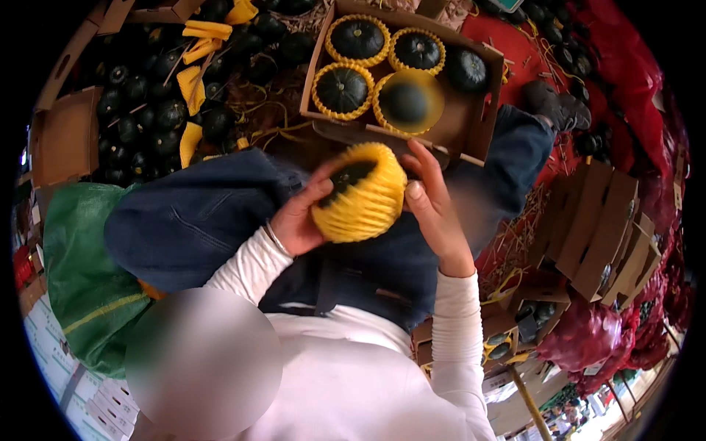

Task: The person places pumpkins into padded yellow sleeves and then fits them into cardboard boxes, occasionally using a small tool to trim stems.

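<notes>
A dark green pumpkin point(348, 178) in a yellow foam net point(362, 209) is held up over my lap, tilted so its bare skin shows through the opening at upper left. My left hand point(300, 219) is closed round its left side, thumb near the rim of the net. Against the right side of the net is my right hand point(434, 209), fingers bent and partly apart, thumb at the foam; the fingertips behind it are partly hidden. Just beyond stands an open cardboard box point(471, 140) with several netted pumpkins point(357, 38) and one bare pumpkin point(467, 70).
Many loose pumpkins point(136, 88) lie at the far left, with flat yellow foam nets point(193, 90) among them. A green sack point(84, 250) is by my left leg. At right are cardboard boxes point(599, 228) and red mesh sacks point(588, 334). Straw litters the red ground sheet point(493, 37).
</notes>
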A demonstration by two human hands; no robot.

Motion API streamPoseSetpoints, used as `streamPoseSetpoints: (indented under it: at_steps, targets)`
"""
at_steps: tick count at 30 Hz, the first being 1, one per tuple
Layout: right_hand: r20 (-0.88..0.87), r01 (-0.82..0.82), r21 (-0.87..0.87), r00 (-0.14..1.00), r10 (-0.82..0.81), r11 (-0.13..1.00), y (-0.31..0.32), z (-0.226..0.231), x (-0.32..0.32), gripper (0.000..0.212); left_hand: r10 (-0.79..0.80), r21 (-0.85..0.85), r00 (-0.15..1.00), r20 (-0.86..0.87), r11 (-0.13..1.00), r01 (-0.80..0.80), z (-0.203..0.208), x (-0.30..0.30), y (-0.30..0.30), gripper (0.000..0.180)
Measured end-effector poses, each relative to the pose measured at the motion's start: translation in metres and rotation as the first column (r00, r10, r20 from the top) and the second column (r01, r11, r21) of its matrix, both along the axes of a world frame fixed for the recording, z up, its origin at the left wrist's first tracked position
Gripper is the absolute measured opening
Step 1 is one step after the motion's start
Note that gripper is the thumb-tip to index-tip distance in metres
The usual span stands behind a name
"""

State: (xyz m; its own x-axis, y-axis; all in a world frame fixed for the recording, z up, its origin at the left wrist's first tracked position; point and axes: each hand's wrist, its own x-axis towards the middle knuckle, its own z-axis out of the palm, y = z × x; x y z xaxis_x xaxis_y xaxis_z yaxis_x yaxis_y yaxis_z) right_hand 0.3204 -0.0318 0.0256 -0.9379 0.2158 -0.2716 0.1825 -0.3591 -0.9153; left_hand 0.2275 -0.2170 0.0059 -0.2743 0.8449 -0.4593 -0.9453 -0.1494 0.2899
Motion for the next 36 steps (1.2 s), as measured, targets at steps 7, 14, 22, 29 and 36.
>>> streamPoseSetpoints:
  at_steps: [7,14,22,29,36]
  targets:
    - [-0.104,-0.091,-0.177,0.992,0.073,0.980,-0.011,-0.005,0.000,0.090,0.195,-0.077,0.940,-0.280,0.971,-0.224,0.025,-0.005,-0.008,0.084]
    - [-0.005,-0.070,0.854,0.990,0.142,0.515,-0.043,0.018,-0.018,0.094,-0.273,-0.362,0.365,-0.890,0.910,-0.201,0.025,-0.004,0.006,0.105]
    - [-0.089,0.112,0.891,0.993,-0.073,0.440,0.065,0.000,-0.027,0.070,-0.404,-0.410,0.134,-0.905,0.912,-0.017,-0.019,-0.074,0.095,0.074]
    - [0.459,-0.486,0.855,0.871,-0.175,-0.179,0.122,-0.049,-0.066,0.075,-0.797,-0.778,-0.478,-0.370,0.547,-0.309,-0.060,-0.086,0.178,0.072]
    - [0.347,-0.329,0.925,0.936,0.068,-0.188,0.129,-0.071,-0.050,0.072,-0.615,-0.504,-0.443,-0.652,0.788,-0.352,-0.066,-0.109,0.148,0.076]
